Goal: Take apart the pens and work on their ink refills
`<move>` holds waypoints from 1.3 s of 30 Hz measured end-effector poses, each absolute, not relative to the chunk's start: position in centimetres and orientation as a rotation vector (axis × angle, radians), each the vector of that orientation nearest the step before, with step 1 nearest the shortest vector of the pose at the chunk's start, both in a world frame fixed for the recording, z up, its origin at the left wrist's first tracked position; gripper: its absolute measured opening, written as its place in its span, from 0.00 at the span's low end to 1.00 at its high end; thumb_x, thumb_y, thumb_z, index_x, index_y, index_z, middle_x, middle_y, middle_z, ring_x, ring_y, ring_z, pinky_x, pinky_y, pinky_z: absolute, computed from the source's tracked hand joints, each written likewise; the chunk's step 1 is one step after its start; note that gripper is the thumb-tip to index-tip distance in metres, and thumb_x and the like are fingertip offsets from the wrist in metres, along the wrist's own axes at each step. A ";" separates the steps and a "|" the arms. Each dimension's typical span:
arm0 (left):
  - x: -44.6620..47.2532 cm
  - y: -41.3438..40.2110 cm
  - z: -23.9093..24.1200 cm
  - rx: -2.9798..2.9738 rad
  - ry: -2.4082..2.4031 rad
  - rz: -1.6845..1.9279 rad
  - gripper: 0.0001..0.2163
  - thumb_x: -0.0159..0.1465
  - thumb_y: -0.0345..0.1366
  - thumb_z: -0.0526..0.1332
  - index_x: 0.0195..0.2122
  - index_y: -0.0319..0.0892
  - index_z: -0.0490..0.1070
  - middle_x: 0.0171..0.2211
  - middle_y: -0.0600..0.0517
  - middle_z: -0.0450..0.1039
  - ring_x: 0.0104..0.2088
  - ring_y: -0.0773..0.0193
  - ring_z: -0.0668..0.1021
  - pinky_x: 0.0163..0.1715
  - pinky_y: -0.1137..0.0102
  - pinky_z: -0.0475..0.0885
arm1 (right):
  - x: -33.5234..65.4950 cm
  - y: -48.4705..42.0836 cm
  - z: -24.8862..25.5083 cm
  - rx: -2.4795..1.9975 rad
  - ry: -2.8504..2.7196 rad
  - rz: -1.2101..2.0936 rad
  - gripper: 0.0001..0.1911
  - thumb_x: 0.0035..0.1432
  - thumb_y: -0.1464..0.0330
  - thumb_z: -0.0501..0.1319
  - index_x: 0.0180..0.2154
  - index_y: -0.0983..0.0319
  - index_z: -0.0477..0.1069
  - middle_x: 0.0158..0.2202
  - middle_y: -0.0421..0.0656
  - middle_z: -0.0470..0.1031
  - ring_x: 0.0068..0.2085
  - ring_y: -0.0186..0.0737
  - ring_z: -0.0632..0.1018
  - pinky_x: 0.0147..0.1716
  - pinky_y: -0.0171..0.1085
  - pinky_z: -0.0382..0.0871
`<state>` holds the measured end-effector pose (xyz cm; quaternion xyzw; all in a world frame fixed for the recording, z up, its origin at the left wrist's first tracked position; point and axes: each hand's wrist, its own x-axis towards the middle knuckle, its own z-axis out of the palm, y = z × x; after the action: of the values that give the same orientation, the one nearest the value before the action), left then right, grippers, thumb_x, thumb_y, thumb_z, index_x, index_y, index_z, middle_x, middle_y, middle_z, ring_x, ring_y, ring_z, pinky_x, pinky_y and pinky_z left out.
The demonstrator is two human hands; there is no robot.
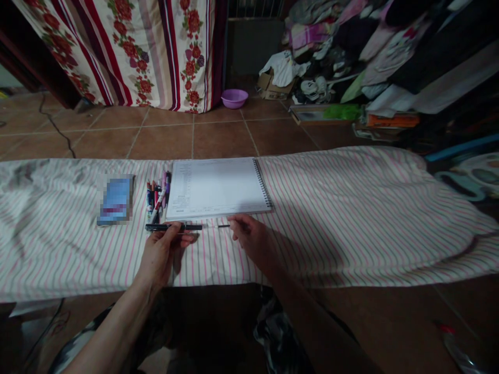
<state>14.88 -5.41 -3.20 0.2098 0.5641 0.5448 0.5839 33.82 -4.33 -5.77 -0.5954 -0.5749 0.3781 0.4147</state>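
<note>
My left hand (166, 249) is closed round the barrel of a black pen (171, 227), held level just in front of a white spiral notebook (216, 187). A thin refill (218, 226) sticks out of the pen's right end. My right hand (251, 240) pinches the tip of that refill. Both hands hover over a striped mattress (351, 218), close to its near edge. Left of the notebook lies a bunch of several coloured pens (156, 195).
A blue, blurred flat object (115, 200) lies on the mattress left of the pens. Beyond is a tiled floor (218, 137) with a purple bowl (234, 97), a flowered curtain (136, 47), and piled clothes and boxes (351, 62) at the right.
</note>
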 end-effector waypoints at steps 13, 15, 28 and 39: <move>14.9 -5.4 -2.8 0.470 1.357 1.259 0.03 0.53 0.28 0.61 0.26 0.32 0.69 0.20 0.48 0.73 0.19 0.68 0.75 0.19 0.79 0.71 | 35.9 -3.4 -6.2 -1.642 -1.778 0.670 0.09 0.49 0.71 0.60 0.34 0.62 0.76 0.28 0.42 0.71 0.28 0.34 0.72 0.31 0.33 0.66; 14.8 -5.3 -2.7 0.474 1.347 1.262 0.02 0.53 0.27 0.61 0.26 0.32 0.69 0.20 0.48 0.73 0.19 0.68 0.75 0.19 0.78 0.71 | 36.4 -3.2 -6.4 -1.639 -1.784 0.722 0.10 0.49 0.69 0.60 0.35 0.62 0.75 0.30 0.42 0.73 0.30 0.35 0.73 0.32 0.34 0.66; 14.6 -5.2 -2.8 0.476 1.334 1.257 0.03 0.55 0.27 0.59 0.25 0.33 0.70 0.20 0.49 0.73 0.20 0.68 0.75 0.19 0.78 0.71 | 37.9 -2.7 -6.9 -1.645 -1.881 0.688 0.11 0.48 0.70 0.60 0.36 0.63 0.74 0.29 0.42 0.71 0.27 0.34 0.70 0.31 0.35 0.64; 14.7 -5.3 -3.1 0.475 1.336 1.225 0.04 0.53 0.29 0.61 0.27 0.33 0.69 0.21 0.48 0.73 0.21 0.67 0.75 0.19 0.78 0.70 | 36.1 -3.3 -4.8 -1.689 -2.042 0.582 0.09 0.51 0.69 0.61 0.37 0.60 0.75 0.31 0.41 0.70 0.29 0.32 0.71 0.30 0.31 0.61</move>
<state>14.67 -5.28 -3.12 0.2042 0.5744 0.5267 0.5925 36.06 -3.31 -4.77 -0.6082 -0.7355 0.2097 0.2124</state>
